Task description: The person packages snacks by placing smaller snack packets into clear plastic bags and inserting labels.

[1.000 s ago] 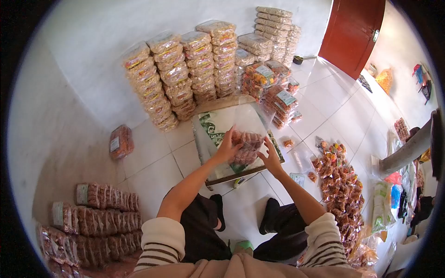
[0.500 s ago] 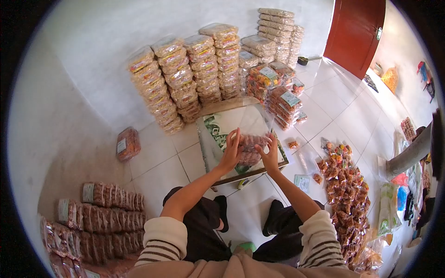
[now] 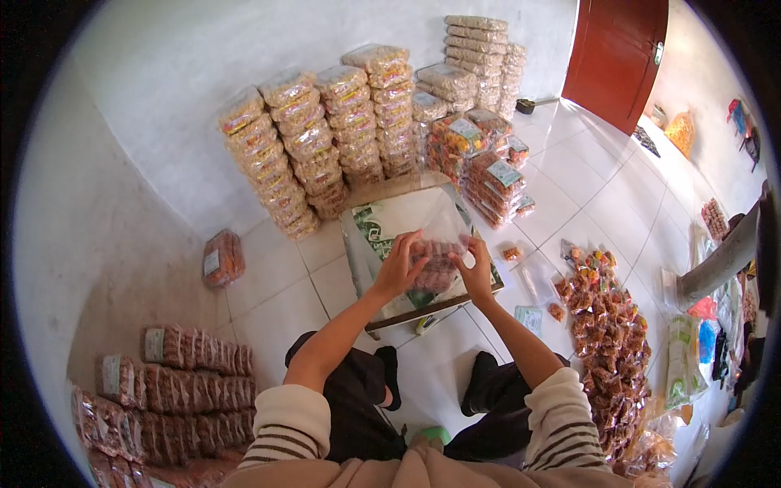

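Observation:
A clear plastic bag (image 3: 437,267) filled with small reddish-brown packs lies on a low table (image 3: 377,281) with a white and green top. Its upper part is loose, see-through film that spreads toward the far side of the table. My left hand (image 3: 399,267) grips the bag's left side, thumb toward me and fingers bent over the film. On the opposite side, my right hand (image 3: 476,268) pinches the bag near its upper right corner. The exact fingertip contact is too small to make out.
Tall stacks of bagged snacks (image 3: 309,138) stand along the wall. Bags with orange contents (image 3: 494,175) are piled behind the table. A heap of small packets (image 3: 606,342) covers the floor at right; rows of filled bags (image 3: 195,382) lie at left. One filled bag (image 3: 224,259) sits alone.
My left hand's fingers, raised upright before, are now lower and curled over the bag. The right hand stays at the bag's right side. The whole view has shifted slightly.

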`<state>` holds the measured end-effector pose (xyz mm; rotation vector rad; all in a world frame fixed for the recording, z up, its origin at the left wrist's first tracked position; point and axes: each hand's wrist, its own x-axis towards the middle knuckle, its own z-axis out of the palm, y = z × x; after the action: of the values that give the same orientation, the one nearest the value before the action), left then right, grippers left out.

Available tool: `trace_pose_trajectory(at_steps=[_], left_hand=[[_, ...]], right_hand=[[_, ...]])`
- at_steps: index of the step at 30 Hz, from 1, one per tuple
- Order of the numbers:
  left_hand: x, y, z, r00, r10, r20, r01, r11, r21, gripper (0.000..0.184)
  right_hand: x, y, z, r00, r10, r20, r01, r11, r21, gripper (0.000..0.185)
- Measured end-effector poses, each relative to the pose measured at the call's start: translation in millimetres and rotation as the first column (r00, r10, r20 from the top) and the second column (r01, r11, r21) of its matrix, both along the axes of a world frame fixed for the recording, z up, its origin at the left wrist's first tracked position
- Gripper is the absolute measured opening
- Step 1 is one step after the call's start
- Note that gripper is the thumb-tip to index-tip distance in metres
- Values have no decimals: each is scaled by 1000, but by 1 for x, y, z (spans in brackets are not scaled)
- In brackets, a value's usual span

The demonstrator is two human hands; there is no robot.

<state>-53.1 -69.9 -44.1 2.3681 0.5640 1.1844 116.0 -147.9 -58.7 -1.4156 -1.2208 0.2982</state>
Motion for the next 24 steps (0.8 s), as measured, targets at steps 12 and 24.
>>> trace_pose_trajectory(at_steps=[12,24], left_hand=[[-1,13,3,1000,20,21,-21,999,48,36],[13,9,3,963,-20,269,115,932,-344,32]], right_hand=[[-2,6,-2,995,-7,-96,17,995,100,29],[4,18,0,992,93,-81,-83,989,124,24]])
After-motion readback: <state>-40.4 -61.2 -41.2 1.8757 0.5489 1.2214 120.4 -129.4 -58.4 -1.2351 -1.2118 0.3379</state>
